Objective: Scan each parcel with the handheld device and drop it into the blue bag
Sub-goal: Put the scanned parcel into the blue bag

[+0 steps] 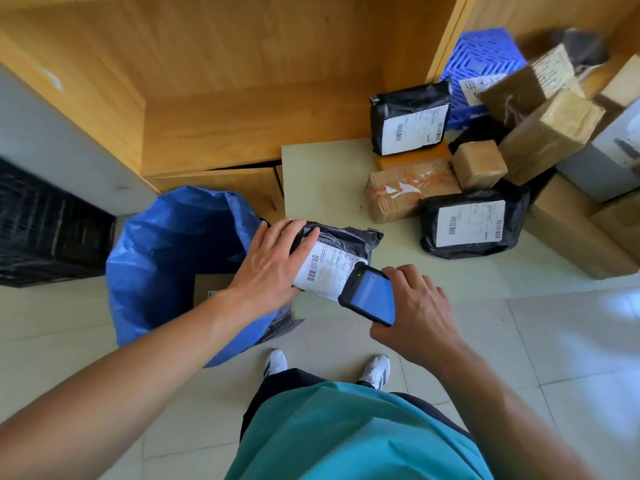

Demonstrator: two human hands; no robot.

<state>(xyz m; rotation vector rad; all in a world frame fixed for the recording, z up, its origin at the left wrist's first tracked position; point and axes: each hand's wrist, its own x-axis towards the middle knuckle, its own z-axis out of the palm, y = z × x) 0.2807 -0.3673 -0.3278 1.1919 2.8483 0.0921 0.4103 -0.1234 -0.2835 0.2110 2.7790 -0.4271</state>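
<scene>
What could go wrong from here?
1. The handheld device sits over a corner of the label on the black parcel, and the left hand overlaps the label's other edge; the scan might miss a barcode.
2. The parcel overhangs the table edge beside the blue bag, whose rim is crumpled; a drop might catch it.

Barcode labels (469,223) on black parcels (433,244): print too small; handwritten note (479,86) on blue crate (481,53) unreadable
</scene>
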